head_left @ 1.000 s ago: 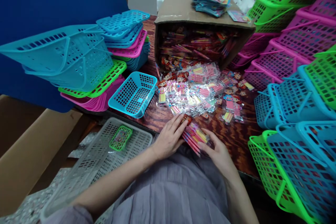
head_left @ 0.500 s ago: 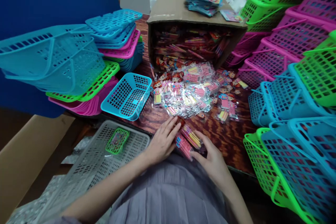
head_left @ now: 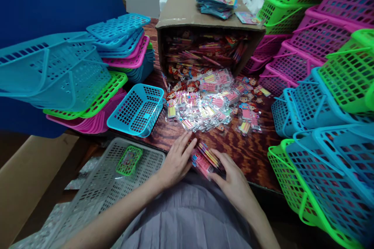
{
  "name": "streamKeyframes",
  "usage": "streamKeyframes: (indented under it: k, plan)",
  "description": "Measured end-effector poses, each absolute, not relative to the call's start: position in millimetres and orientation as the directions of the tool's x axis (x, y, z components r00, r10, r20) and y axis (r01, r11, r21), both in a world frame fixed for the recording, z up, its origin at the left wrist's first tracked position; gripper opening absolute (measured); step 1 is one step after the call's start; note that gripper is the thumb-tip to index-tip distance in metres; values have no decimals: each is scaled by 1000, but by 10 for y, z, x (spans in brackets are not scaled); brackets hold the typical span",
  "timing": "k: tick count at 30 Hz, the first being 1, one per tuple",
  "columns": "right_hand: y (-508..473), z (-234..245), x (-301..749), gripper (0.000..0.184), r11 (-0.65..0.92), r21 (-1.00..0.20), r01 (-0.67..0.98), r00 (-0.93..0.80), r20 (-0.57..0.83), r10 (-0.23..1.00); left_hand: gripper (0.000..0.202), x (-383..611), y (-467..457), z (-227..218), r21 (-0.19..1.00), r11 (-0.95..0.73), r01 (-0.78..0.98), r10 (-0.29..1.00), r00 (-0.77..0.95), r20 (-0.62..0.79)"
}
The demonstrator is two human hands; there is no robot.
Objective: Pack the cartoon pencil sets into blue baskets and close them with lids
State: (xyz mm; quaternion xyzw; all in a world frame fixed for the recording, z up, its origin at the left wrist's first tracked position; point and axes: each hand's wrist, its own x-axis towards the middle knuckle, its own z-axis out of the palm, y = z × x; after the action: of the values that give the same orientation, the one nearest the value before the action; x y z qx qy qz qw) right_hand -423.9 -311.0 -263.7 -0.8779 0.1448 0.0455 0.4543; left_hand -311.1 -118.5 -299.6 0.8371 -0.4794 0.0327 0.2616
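My left hand [head_left: 177, 160] and my right hand [head_left: 232, 179] press from either side on a small stack of pink toy packets [head_left: 204, 157] at the near edge of the wooden table [head_left: 251, 151]. Fingers of both hands curl around the stack. Just beyond lies a heap of shiny cartoon-doll packets [head_left: 210, 103], spilled from a cardboard box [head_left: 187, 11] lying on its side. A small blue basket [head_left: 137, 109] stands open to the left of the heap.
Stacks of blue, green and pink baskets [head_left: 73, 78] fill the left; more nested baskets [head_left: 330, 97] crowd the right. A grey crate [head_left: 117, 179] holding a small green tray [head_left: 128, 160] sits low on the left. Card packs [head_left: 216, 0] lie on the box.
The view has drifted, so everything sits further left in the picture. Both hands stay on the pink packets and have squared the stack slightly closer to my body.
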Motion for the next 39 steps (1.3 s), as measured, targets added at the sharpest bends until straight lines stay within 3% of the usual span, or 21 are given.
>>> streamKeyframes:
  k: [4, 7, 9, 12, 14, 17, 20, 23, 27, 33, 39]
  plan:
    - [-3147, -2636, -4232, 51, -534, -807, -254, 967, -209, -143, 69, -3021, -1293, -2780, 227, -366, -903, -866, 419, 273]
    - [-3268, -2581, -4103, 34, -474, -847, -241, 969, -238, -67, 44, -2910, -1365, -2653, 203, -206, -957, -958, 239, 158]
    - [-3364, -2526, -3886, 26, -440, -863, -247, 968, -197, -156, 32, -2862, -1392, -2633, 223, -174, -959, -973, 203, 113]
    - [-3443, -2449, -3348, 26, -535, -820, -201, 921, 28, -390, 24, -2858, -1401, -2649, 219, -226, -949, -967, 246, 71]
    - [-3433, -2414, -2922, 23, -626, -759, -176, 931, 79, -356, 22, -2875, -1379, -2648, 213, -253, -944, -962, 268, 47]
    - [-3363, -2391, -2381, 24, -773, -586, -243, 951, 15, -310, 32, -2873, -1290, -2627, 212, -286, -935, -954, 299, 33]
    - [-3234, -2427, -2060, 41, -859, -381, -342, 930, -9, -366, 46, -2835, -1179, -2630, 205, -351, -914, -933, 360, 9]
    - [-3045, -2510, -1878, 56, -868, -290, -402, 905, 15, -424, 48, -2806, -1135, -2664, 190, -390, -901, -919, 394, -15]
    - [-2950, -2604, -1758, 54, -870, -295, -396, 896, 82, -436, 50, -2795, -1116, -2690, 206, -403, -892, -913, 408, -18]
    - [-3350, -2622, -1805, 30, -813, -360, -459, 877, -35, -479, 55, -2723, -966, -2720, 288, -445, -848, -890, 455, -36]
    - [-3235, -2589, -1533, 48, -802, -322, -503, 860, -96, -501, 54, -2700, -1032, -2829, 305, -475, -825, -870, 493, -22]
